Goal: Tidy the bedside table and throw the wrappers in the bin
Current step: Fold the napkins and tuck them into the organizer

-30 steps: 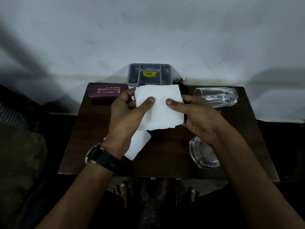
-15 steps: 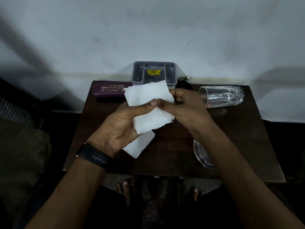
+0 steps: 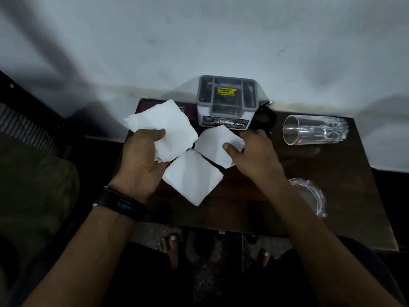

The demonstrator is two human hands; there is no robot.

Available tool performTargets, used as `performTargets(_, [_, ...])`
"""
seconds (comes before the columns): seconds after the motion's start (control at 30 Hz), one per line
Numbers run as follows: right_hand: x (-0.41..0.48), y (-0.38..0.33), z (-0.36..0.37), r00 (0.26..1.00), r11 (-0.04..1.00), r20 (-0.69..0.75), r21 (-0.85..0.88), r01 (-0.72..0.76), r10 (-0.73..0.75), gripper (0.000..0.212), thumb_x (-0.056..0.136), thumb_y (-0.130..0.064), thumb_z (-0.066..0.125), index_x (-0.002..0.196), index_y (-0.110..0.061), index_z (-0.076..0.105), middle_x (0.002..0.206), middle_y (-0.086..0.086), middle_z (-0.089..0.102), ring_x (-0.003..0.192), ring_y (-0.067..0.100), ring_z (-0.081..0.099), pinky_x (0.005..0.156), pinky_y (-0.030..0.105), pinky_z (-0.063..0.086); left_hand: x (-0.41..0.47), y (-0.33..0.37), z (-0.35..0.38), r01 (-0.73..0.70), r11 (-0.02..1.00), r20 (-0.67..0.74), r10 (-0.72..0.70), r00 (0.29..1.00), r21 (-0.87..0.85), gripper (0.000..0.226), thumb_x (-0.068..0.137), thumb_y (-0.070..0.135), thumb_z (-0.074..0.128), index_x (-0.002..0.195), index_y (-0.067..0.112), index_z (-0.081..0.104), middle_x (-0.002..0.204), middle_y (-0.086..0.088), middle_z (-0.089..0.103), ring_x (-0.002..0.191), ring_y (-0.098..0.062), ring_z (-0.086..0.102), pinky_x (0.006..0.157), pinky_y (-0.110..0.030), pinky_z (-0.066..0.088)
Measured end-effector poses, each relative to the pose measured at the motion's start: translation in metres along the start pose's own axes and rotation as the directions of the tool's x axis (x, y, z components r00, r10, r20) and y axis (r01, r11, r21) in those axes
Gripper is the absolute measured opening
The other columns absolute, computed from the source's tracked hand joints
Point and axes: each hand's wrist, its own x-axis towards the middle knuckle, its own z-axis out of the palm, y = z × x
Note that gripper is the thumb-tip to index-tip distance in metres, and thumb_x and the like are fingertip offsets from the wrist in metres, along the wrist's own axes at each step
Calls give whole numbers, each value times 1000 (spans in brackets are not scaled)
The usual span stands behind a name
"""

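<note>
My left hand point(image 3: 141, 160) grips a crumpled white tissue point(image 3: 163, 129) above the left part of the dark wooden bedside table point(image 3: 345, 173). My right hand point(image 3: 254, 158) pinches a second white tissue point(image 3: 214, 142) between thumb and fingers, just in front of the grey organiser box point(image 3: 228, 100). A third white tissue point(image 3: 192, 176) lies flat on the table between my hands.
A maroon spectacle case point(image 3: 190, 111) lies at the back left, mostly hidden by the tissue. A clear glass tumbler point(image 3: 314, 129) lies on its side at the back right. A glass ashtray point(image 3: 309, 196) sits front right. A black object point(image 3: 265, 116) rests beside the organiser.
My hands have moved apart. The left hand carried its tissue to the left, and the right hand now pinches a separate tissue near the organiser.
</note>
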Motion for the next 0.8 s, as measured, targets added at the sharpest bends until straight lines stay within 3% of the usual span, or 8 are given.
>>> performTargets(0.13, [2, -4, 4, 998, 998, -34, -19, -53, 53, 56, 88, -48, 73, 133, -18, 60, 135, 15, 44, 127, 39, 45, 108, 47, 44, 1, 2, -3, -4, 1000, -27, 4, 1000, 7, 27, 98, 2, 59, 122, 7, 70, 114, -9, 79, 101, -28, 77, 83, -42, 65])
performTargets(0.23, [6, -1, 6, 996, 995, 19, 39, -89, 88, 32, 85, -46, 76, 108, -25, 71, 129, 11, 49, 124, 34, 48, 106, 45, 46, 1, 1, -2, -7, 1000, -38, 8, 999, 8, 19, 97, 2, 60, 111, 10, 71, 108, -8, 79, 98, -27, 76, 86, -45, 63])
performTargets(0.3, [10, 0, 6, 997, 992, 45, 104, -74, 70, 16, 82, -43, 77, 88, -30, 71, 120, 8, 60, 118, 29, 56, 96, 39, 51, 2, 0, -2, -17, 1000, -28, 17, 999, 14, 21, 96, 2, 61, 113, 10, 71, 111, -9, 79, 103, -30, 76, 90, -48, 62])
performTargets(0.4, [9, -5, -5, 999, 949, 42, 315, -16, 3, 12, 85, -31, 80, 89, -27, 70, 101, 0, 70, 89, 14, 67, 68, 26, 52, 3, -2, -1, -24, 999, -17, 25, 1000, 46, 20, 95, 3, 62, 111, 11, 71, 114, -10, 78, 109, -32, 74, 97, -52, 59])
performTargets(0.53, [0, -23, -34, 988, 644, 146, 761, -75, -57, 20, 86, -11, 81, 103, -18, 72, 102, 4, 78, 92, 20, 77, 77, 41, 65, 1, -3, 1, -25, 996, -23, 26, 999, 80, 15, 95, 4, 63, 107, 9, 72, 113, -11, 78, 110, -33, 73, 98, -52, 59])
performTargets(0.63, [-9, -30, -57, 958, 362, 229, 920, -153, -175, 35, 81, -7, 75, 115, -10, 69, 106, 6, 78, 96, 19, 76, 74, 33, 64, 1, -6, 1, -13, 994, 12, 12, 1000, 111, 22, 96, 5, 63, 116, 6, 72, 117, -13, 77, 108, -32, 74, 92, -46, 62])
performTargets(0.73, [-18, -35, -68, 921, 267, 259, 946, -182, -292, 43, 80, -8, 68, 122, -6, 67, 110, 6, 78, 100, 18, 75, 77, 27, 62, -3, -9, 6, 28, 991, 74, -38, 997, 132, 26, 97, 2, 61, 120, 3, 71, 114, -14, 78, 99, -30, 76, 75, -37, 65])
performTargets(0.8, [-21, -37, -66, 902, 281, 283, 940, -193, -327, 47, 80, -9, 68, 127, -4, 65, 114, 7, 77, 104, 19, 75, 79, 29, 62, -7, -15, 10, 42, 986, 158, -68, 985, 159, 29, 94, 1, 61, 121, 1, 71, 117, -18, 76, 108, -39, 73, 87, -47, 63])
